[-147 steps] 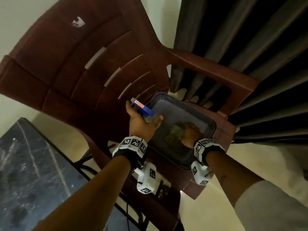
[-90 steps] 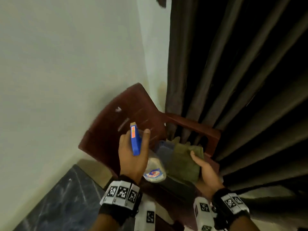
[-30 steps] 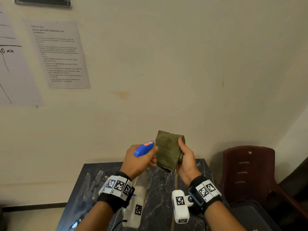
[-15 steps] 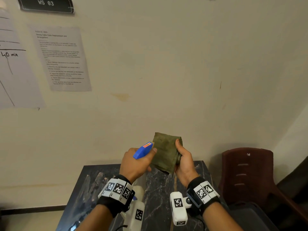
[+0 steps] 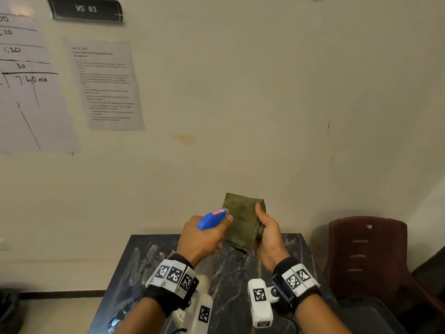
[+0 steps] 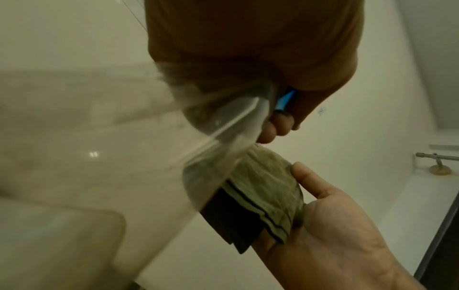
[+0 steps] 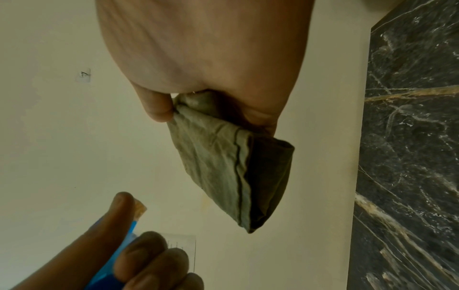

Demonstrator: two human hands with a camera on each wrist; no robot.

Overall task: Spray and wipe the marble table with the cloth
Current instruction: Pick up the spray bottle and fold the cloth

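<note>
My left hand [image 5: 204, 235] grips a spray bottle with a blue trigger head [image 5: 212, 218], its nozzle turned toward the cloth. The bottle's clear body [image 6: 218, 141] fills the left wrist view. My right hand [image 5: 267, 233] holds a folded olive-green cloth [image 5: 243, 220] upright, thumb on its front face, right beside the nozzle. In the right wrist view the cloth [image 7: 223, 168] hangs from my curled fingers. Both hands hover above the far end of the dark marble table [image 5: 231, 273], which stands against the wall.
A dark red plastic chair [image 5: 366, 256] stands right of the table, with a dark basket [image 5: 370, 317] in front of it. Papers [image 5: 108, 85] and a "WS 03" sign [image 5: 86, 9] hang on the beige wall behind the table.
I turned from the chair to the table, carrying the bottle and cloth. Over the last second the hands stayed close together, barely shifting, and the view tipped slightly down.
</note>
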